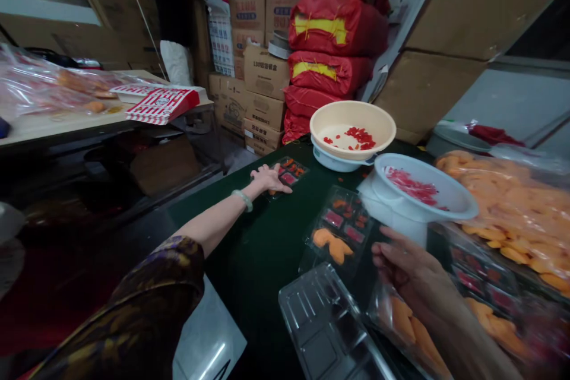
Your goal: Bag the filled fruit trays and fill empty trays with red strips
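Observation:
My left hand point(266, 179) is stretched out over the far end of the dark green table, its fingers spread on a clear compartment tray point(303, 167) of red and orange pieces. A pale green bangle point(243, 199) circles that wrist. My right hand point(412, 264), slightly blurred, hovers at the right with fingers partly apart, and I see nothing held in it. Left of it lies another filled tray point(356, 256) with orange, lobed pieces point(333, 244) at its near end. Nearer to me is an empty clear tray point(323, 332). More filled trays lie partly hidden under my right forearm.
A cream basin point(316, 124) holds red bits; a light blue basin point(467, 208) holds small red-and-white packets. At right lies a large bag of orange pieces point(516, 208). Cartons point(265, 80) and red sacks point(338, 35) are stacked behind. Another person point(176, 18) stands beyond a side table point(84, 124).

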A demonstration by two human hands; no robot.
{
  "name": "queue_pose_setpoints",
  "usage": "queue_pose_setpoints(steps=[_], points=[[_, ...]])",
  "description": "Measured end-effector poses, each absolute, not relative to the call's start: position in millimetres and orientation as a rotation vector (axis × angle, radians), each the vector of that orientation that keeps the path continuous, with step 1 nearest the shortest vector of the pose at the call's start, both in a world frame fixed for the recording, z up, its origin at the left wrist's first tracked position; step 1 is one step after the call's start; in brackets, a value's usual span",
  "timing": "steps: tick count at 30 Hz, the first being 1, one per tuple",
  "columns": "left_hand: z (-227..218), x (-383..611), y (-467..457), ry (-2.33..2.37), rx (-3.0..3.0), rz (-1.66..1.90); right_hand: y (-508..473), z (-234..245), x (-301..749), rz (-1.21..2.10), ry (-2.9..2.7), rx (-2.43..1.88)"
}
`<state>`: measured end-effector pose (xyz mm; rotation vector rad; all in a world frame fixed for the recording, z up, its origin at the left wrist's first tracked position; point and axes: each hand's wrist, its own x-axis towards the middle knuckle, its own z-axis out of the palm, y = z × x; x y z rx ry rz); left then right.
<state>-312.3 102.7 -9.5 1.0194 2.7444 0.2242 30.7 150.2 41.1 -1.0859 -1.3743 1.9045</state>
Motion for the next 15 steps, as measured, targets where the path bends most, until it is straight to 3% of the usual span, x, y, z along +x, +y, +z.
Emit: queue_pose_setpoints(steps=[9,15], points=[[-16,-227,-42,2.922,1.007,0.243,129,51,-10,2.101,-1.328,-1.011],[0,-257,-41,2.895,1.404,0.238,127,44,-23,2.106,-1.295,-1.081]])
